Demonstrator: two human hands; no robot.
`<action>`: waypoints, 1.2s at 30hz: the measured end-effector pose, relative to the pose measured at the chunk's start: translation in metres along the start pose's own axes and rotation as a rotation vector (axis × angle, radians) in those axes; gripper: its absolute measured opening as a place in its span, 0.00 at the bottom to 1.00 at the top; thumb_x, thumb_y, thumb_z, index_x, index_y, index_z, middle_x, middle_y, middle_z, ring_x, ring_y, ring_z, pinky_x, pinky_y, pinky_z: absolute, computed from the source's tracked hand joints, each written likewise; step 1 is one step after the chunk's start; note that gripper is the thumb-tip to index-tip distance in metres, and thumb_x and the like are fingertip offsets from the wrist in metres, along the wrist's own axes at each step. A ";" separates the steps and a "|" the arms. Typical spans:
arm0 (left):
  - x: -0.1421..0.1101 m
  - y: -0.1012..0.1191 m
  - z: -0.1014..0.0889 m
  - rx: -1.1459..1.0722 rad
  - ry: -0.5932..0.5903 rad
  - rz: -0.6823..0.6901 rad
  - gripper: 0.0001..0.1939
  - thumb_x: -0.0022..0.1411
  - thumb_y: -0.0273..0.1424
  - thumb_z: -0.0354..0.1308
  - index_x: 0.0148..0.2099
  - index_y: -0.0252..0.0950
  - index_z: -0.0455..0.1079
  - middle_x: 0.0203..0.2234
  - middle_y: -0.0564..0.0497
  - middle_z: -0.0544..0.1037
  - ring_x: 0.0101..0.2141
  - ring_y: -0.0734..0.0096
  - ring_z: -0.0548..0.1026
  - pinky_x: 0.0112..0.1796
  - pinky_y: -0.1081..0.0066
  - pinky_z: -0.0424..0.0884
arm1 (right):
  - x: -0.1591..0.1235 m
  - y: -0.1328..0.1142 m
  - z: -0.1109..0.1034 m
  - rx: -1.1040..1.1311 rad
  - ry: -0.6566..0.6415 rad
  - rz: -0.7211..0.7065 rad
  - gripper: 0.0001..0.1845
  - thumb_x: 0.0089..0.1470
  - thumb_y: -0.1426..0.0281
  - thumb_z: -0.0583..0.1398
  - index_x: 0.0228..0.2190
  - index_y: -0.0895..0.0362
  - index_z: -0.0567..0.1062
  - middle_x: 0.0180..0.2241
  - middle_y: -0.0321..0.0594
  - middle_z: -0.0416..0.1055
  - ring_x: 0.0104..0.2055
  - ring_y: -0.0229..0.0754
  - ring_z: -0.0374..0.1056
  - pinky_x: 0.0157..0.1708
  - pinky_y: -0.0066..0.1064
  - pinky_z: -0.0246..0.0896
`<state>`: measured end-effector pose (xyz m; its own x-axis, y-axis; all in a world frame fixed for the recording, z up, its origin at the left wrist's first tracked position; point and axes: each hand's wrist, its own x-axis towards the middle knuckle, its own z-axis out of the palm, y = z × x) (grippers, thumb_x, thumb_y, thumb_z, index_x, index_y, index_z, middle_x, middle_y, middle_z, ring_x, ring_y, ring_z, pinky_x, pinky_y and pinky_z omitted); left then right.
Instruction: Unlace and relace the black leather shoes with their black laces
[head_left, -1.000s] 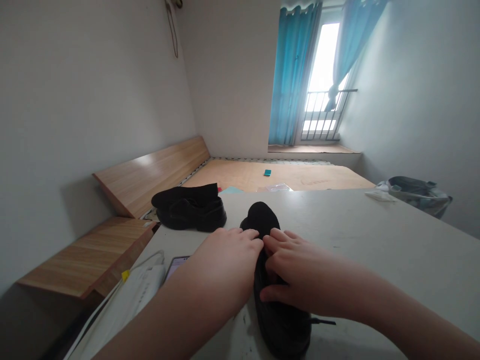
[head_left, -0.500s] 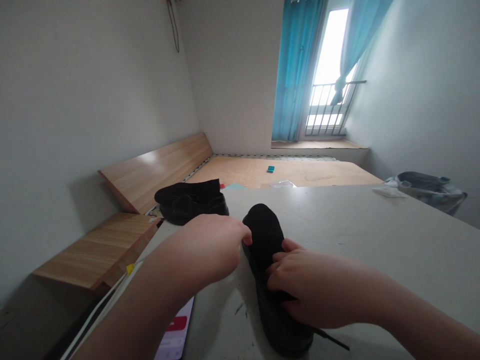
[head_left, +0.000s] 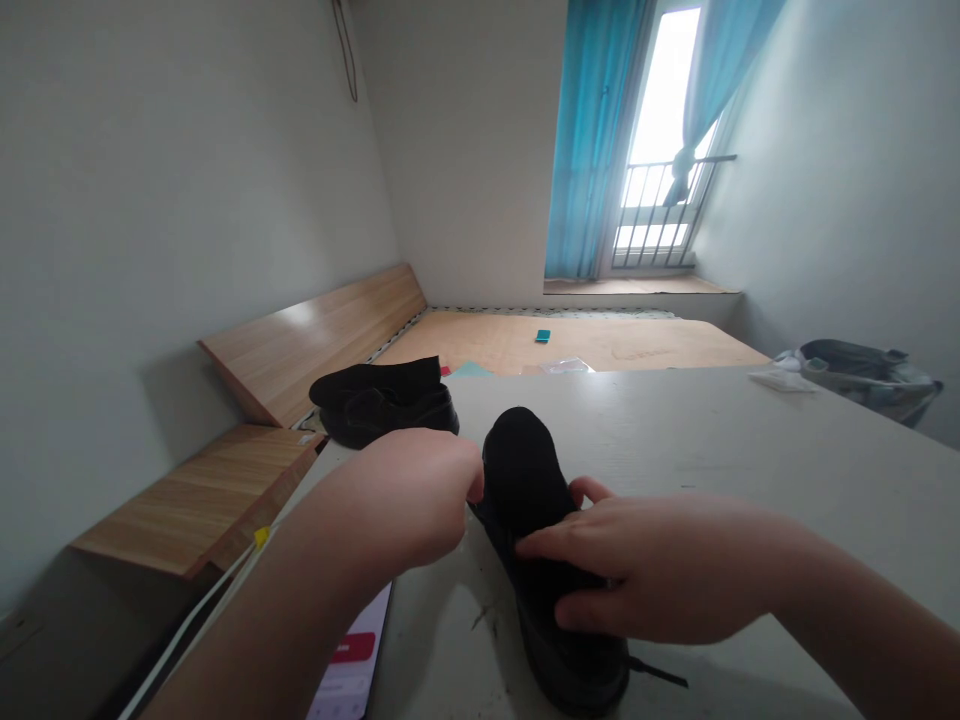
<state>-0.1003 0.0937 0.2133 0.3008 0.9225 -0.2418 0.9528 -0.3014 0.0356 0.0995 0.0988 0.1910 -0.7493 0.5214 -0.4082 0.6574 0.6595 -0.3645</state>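
Note:
A black shoe (head_left: 577, 670) lies on the white table, with a dark lace (head_left: 660, 674) trailing from its near right side. Its far end shows a rounded matte black piece (head_left: 521, 450), which looks like an insole or a tongue; I cannot tell which. My left hand (head_left: 435, 495) is closed at the left edge of this piece, its fingertips mostly hidden. My right hand (head_left: 607, 560) grips the shoe's right side and opening, thumb and forefinger inside and another finger along the outer edge. A second black shoe (head_left: 382, 405) rests beyond my left hand, a similar flat black piece on top.
The white table (head_left: 712, 460) stretches to the right. A phone (head_left: 352, 650) with a lit screen lies under my left forearm, beside a white cable (head_left: 187, 630). Behind is a wooden bed board (head_left: 480, 335); a lined bin (head_left: 862, 375) stands at right.
My right hand's fingers have spread and shifted slightly on the shoe, thumb now in view. My left hand has moved slightly left, and more of the rounded black piece shows.

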 end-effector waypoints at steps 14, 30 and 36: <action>0.004 -0.013 0.000 -0.047 0.026 0.207 0.21 0.53 0.24 0.51 0.44 0.47 0.78 0.36 0.50 0.82 0.37 0.60 0.77 0.33 0.69 0.67 | -0.007 -0.004 -0.007 0.164 0.130 -0.186 0.23 0.63 0.60 0.53 0.54 0.54 0.73 0.58 0.43 0.67 0.63 0.54 0.57 0.66 0.53 0.30; -0.018 0.014 -0.015 -0.437 0.047 0.453 0.14 0.58 0.31 0.58 0.47 0.43 0.71 0.41 0.55 0.79 0.39 0.68 0.76 0.39 0.72 0.71 | -0.007 -0.001 -0.015 0.807 0.831 -0.386 0.19 0.58 0.61 0.61 0.51 0.43 0.74 0.61 0.36 0.63 0.58 0.48 0.64 0.48 0.37 0.71; -0.013 0.024 -0.015 -0.913 -0.049 0.452 0.13 0.66 0.40 0.51 0.39 0.39 0.72 0.29 0.55 0.76 0.33 0.70 0.75 0.33 0.72 0.70 | 0.003 0.002 -0.017 0.613 1.015 -0.252 0.19 0.60 0.60 0.57 0.51 0.49 0.74 0.60 0.41 0.63 0.54 0.47 0.66 0.47 0.37 0.69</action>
<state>-0.0810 0.0786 0.2313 0.6575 0.7510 -0.0614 0.4232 -0.3006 0.8547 0.0972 0.1108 0.2030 -0.4025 0.7837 0.4731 0.2068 0.5813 -0.7870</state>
